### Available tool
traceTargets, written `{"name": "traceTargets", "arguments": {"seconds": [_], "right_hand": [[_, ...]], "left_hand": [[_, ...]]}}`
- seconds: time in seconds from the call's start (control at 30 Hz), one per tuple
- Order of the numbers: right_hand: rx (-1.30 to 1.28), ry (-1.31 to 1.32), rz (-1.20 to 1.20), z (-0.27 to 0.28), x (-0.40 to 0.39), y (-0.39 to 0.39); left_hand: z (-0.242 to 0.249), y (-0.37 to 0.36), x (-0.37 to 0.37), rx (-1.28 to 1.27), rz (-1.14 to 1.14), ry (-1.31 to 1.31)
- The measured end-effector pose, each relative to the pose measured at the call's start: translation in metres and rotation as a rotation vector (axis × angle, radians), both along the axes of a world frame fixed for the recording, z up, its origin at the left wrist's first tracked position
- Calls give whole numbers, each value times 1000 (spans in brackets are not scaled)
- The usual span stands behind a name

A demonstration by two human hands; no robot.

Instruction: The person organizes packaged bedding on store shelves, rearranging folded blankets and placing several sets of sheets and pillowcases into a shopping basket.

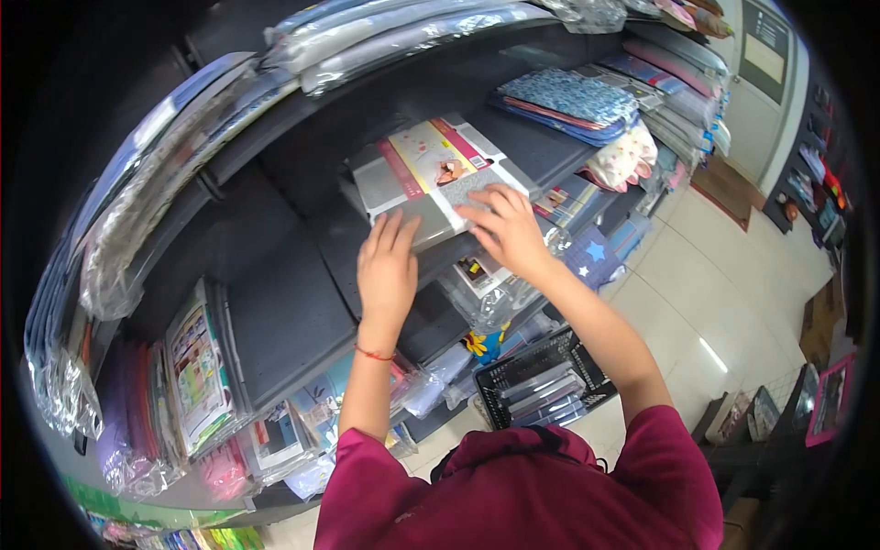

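On the far left, shiny plastic bags (pixel 156 183) lie in a long row on a high shelf. Lower down, packs with pictures (pixel 197 367) stand side by side. Then comes the dark shelf (pixel 261 302), with a seam across it.

Next is the left hand (pixel 385 275), with a red string (pixel 374 354) around its wrist. Its fingers touch the near left corner of a flat grey pack (pixel 426 165). The pack lies on the dark shelf, just past both hands, with its near edge by the fingers. A pink and yellow band runs over its top.

The step in hand looks like steadying the pack – both hands touch it, and it seems to lie flat. To move it well would call for an even push or hold on both sides, as the wrap may be slippery.

The right hand (pixel 509 229) is on the near right part of the pack, fingers spread. The hands are apart from each other – I cannot tell if the thumbs pinch the edge.

Farther right, a black basket (pixel 493 411) sits low down, and blue folded cloths (pixel 568 99) lie in a pile higher up.
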State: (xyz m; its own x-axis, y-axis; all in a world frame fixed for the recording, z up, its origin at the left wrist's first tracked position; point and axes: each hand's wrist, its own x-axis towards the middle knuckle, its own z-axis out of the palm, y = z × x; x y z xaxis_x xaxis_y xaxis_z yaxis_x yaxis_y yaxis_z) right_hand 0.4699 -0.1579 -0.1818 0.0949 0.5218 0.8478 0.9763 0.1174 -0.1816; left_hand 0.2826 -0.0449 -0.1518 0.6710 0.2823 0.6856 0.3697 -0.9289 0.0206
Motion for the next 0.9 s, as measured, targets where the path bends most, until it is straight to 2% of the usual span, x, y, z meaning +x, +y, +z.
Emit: {"name": "traceTargets", "arguments": {"seconds": [0.03,0.17,0.27,0.4,0.5,0.57,0.67,0.73,0.9], "right_hand": [[-32,-6,-14,-10,2,-13],[-124,-87,-267,-13,10,-73],[-98,-17,-200,-9,35,-115],[-79,-88,-348,-21,15,-194],[-119,-122,-477,-52,-11,-267],[-217,-21,-480,-80,-22,-298],[-362,202,-391,-131,-22,-303],[-502,310,-378,-164,-19,-293],[-705,327,-225,-293,9,-252]], "left_hand": [[0,-6,-1,87,-12,7],[7,-61,-3,138,-207,68],[10,-100,2,144,-359,61],[-6,-147,-2,155,-528,40],[-28,-179,-11,0,-670,75],[-57,-195,-8,-145,-746,161],[-117,-204,2,-387,-704,299],[-160,-198,7,-646,-639,328],[-300,-182,5,-1125,-452,306]]}}
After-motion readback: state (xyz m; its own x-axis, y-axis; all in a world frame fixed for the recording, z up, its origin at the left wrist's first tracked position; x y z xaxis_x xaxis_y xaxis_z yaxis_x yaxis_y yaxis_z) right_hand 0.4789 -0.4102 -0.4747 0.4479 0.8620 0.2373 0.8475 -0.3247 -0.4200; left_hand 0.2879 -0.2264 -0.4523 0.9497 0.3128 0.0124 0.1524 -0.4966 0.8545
